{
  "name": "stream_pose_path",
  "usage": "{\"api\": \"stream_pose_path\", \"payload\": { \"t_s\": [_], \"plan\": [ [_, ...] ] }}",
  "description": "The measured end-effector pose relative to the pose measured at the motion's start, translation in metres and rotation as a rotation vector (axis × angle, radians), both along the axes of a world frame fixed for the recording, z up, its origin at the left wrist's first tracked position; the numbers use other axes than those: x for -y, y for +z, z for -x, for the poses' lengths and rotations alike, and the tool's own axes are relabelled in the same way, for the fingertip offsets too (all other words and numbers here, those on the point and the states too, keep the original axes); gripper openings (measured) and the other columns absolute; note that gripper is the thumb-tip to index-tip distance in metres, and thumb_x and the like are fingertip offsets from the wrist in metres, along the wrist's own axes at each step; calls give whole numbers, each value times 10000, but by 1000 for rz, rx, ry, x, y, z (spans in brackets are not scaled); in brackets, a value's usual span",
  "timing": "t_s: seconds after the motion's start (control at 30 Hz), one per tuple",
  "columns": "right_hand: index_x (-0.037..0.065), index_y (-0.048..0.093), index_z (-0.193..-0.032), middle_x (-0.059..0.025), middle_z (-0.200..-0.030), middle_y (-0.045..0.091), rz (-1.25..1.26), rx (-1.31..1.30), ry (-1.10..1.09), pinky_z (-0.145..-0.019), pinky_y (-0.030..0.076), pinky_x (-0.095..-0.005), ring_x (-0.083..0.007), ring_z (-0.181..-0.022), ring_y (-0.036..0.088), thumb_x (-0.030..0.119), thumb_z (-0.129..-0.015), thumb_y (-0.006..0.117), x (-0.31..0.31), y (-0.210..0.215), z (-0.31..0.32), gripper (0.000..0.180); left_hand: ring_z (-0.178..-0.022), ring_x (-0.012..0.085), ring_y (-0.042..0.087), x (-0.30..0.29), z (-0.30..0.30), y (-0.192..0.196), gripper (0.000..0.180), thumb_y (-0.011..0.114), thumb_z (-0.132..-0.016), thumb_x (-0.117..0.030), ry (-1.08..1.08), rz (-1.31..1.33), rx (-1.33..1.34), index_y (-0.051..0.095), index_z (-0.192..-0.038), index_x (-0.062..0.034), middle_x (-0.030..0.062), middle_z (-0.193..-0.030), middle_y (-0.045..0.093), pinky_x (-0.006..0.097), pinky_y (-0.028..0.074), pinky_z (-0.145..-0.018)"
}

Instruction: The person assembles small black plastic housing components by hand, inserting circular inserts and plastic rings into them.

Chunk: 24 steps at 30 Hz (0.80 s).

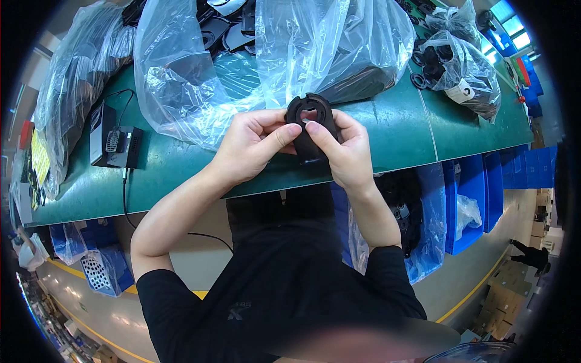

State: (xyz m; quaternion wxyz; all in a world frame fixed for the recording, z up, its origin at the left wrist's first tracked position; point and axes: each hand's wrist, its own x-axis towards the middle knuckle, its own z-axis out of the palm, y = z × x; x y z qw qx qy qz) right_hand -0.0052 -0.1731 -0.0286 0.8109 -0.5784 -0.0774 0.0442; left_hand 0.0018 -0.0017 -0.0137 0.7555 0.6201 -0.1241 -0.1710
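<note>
Over the near edge of the green table [181, 172], around the middle of its length, a black plastic part [307, 151] is held up between two hands. It has a ring with a round opening at the top and a longer body below, its ring end toward the far side of the table. The left hand [249, 145] grips its left side, thumb laid across the front beside the opening. The right hand [349, 148] grips the right side, its thumb also pressed on the front, fingers curled behind.

Just beyond the hands, a big clear bag [339, 36] lies toward the far edge, with dark contents showing through. Left of it, another clear bag [172, 91] spreads over the table, and loose black parts [236, 36] are heaped between the two. Nearer the left end stands a small black device [124, 146] with a cable [125, 193] running down over the near edge. A long clear bag [85, 72] stretches along the left end, a yellow sheet [40, 158] beside it. Toward the far right corner sits a clear bag of black parts [475, 91].

Below the near edge, to the right, are a lined bin holding black pieces [402, 202] and blue bins [466, 239]; to the left is a blue crate [124, 272]. Farther right, another person [532, 255] is near cardboard boxes [505, 296].
</note>
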Motion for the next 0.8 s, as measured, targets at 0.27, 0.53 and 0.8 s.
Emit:
{"api": "stream_pose_path", "payload": {
  "t_s": [0.27, 0.53, 0.8],
  "plan": [
    [-52, 593, -1015, -56, -885, 636, 179, 71, 133, -708, 488, -221, -87, -783, 588, 73, -838, 630, 12, 0, -1, 220, -780, 100, 604, -3, -2, -3, 304, 511, -926, -234, -10, 37, -33, 618, -1035, 30, 61, -884, 644, 240, 507, -678],
    [-38, 659, -891, -59, -767, 659, 321, 187, 59, -653, 476, -206, -73, -719, 596, 109, -845, 623, 12, 17, -9, 158, -764, 117, 610, -6, 0, -3, 329, 509, -926, -262, -71, -115, 88, 633, -968, 40, 74, -857, 648, 242, 497, -648],
    [-76, 611, -1012, -87, -893, 642, 66, 95, -24, -735, 486, -228, -113, -816, 597, 38, -851, 592, 12, 9, 6, 198, -781, 133, 618, -5, -2, -2, 314, 521, -921, -250, -55, -39, 50, 624, -1013, 32, 83, -888, 654, 261, 516, -660]
  ]
}}
